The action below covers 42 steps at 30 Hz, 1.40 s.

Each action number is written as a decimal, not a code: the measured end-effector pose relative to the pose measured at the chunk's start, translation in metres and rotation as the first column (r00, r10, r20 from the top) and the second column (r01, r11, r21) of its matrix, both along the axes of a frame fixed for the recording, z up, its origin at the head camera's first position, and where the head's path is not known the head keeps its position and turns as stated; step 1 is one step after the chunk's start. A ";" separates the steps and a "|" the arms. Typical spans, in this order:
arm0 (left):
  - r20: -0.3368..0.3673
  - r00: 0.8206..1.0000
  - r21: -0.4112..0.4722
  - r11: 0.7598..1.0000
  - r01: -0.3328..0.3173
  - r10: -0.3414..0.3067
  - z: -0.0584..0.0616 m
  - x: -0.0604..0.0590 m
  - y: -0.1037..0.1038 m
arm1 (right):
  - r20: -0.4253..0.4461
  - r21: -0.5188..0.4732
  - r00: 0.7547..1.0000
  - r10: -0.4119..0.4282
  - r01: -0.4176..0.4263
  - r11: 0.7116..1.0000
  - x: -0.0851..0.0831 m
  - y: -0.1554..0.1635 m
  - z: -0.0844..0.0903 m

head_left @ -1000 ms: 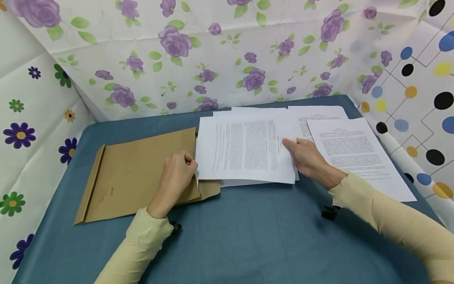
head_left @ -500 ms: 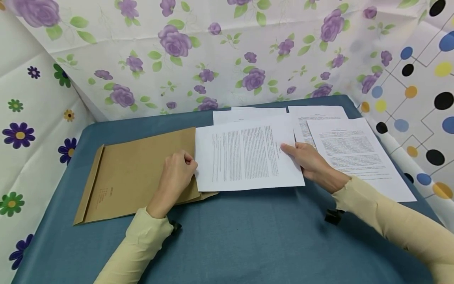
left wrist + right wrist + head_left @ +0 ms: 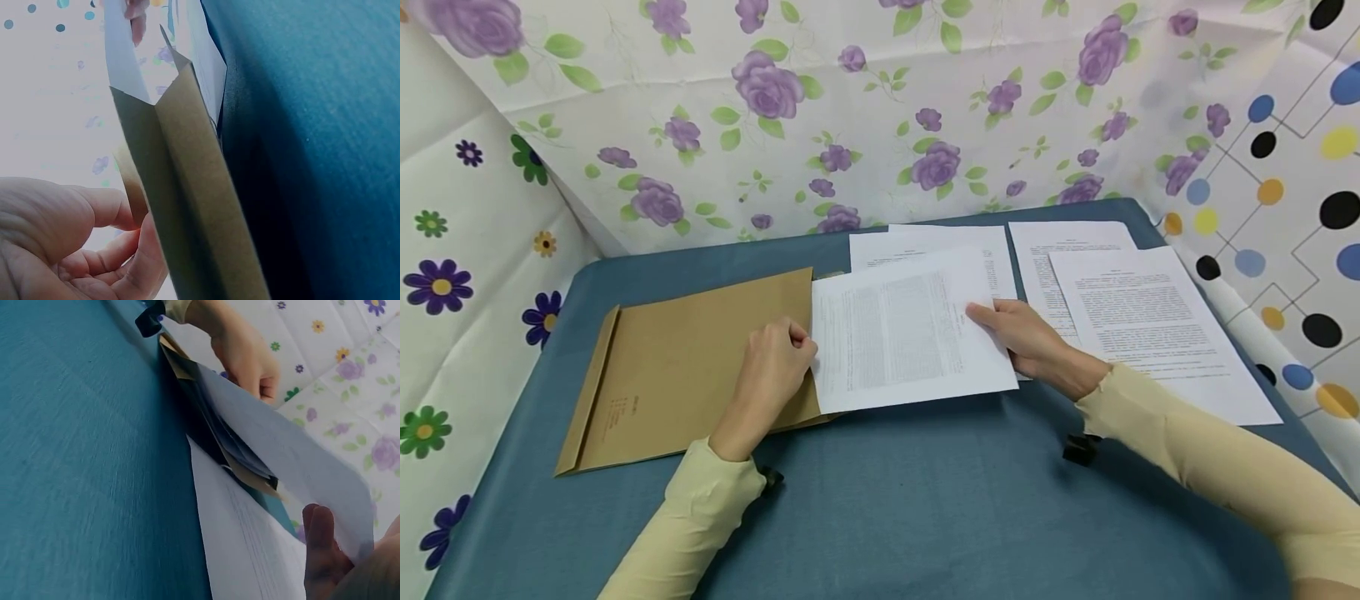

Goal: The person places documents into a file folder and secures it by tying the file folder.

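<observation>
A brown paper envelope [image 3: 685, 367] lies on the left of the table, its mouth facing right. My left hand [image 3: 771, 375] pinches the upper edge of that mouth between thumb and fingers, holding it raised in the left wrist view. A printed sheet of paper [image 3: 902, 333] is in my right hand [image 3: 1033, 342], which grips its right edge with the thumb on top and fingers below. The sheet's left end meets the mouth, and its leftmost part is hidden there. In the right wrist view the envelope [image 3: 187, 369] gapes beneath the sheet [image 3: 294, 444].
Behind the held sheet lies another printed page [image 3: 1000, 267]. Two more pages, one at the back [image 3: 1045, 258] and one overlapping it [image 3: 1150, 325], lie at the right. A blue cloth [image 3: 910, 500] covers the table. Flowered sheeting [image 3: 865, 125] rises behind it.
My right hand brought the sheet nearer, then moved it left, so more of its left side is hidden at the envelope's mouth. My left hand stayed in place.
</observation>
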<state>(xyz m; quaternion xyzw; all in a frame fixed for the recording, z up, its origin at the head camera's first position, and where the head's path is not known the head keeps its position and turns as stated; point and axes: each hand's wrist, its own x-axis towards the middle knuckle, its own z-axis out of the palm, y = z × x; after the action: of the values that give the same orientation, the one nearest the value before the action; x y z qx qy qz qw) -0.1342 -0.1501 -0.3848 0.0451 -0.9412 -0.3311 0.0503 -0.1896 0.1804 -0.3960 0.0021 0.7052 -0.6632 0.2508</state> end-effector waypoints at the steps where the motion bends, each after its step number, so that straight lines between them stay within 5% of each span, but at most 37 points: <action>1: 0.000 1.000 -0.001 1.000 -0.001 0.001 0.000 0.000 0.000 | 0.006 -0.022 0.999 0.036 -0.036 0.999 -0.001 -0.004 0.001; 4: 0.001 1.000 -0.003 1.000 -0.002 0.002 0.001 0.000 0.001 | 0.017 -0.074 0.981 0.193 -0.191 0.979 -0.006 -0.010 0.007; 8: 0.001 1.000 -0.006 1.000 -0.002 0.002 0.002 0.000 0.001 | 0.002 -0.057 0.928 0.374 -0.373 0.926 -0.017 -0.005 0.019; 12: 0.001 1.000 -0.006 1.000 0.002 -0.002 0.002 0.000 0.002 | -0.022 0.009 0.893 0.449 -0.449 0.894 -0.028 0.009 0.030; 18: -0.014 1.000 0.002 1.000 0.014 -0.014 0.001 -0.002 0.000 | -0.039 0.049 0.894 0.445 -0.444 0.895 -0.037 0.007 0.028; 24: -0.022 1.000 0.004 1.000 0.016 -0.016 0.001 -0.001 -0.001 | -0.019 0.043 0.901 0.434 -0.433 0.901 -0.038 -0.026 0.015; 34: -0.017 1.000 -0.006 1.000 -0.006 0.006 0.002 0.000 0.000 | -0.019 -0.031 0.877 0.479 -0.480 0.877 -0.039 -0.078 0.001; 42: -0.024 1.000 -0.018 1.000 -0.014 0.014 0.003 0.000 0.001 | 0.015 -0.046 0.909 0.416 -0.415 0.908 -0.039 -0.077 0.001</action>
<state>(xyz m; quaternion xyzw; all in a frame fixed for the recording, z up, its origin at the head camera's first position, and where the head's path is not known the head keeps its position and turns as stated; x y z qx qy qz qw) -0.1346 -0.1486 -0.3819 0.0471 -0.9431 -0.3228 0.0644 -0.2288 0.1034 -0.3953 -0.1452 0.6724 -0.6090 0.3949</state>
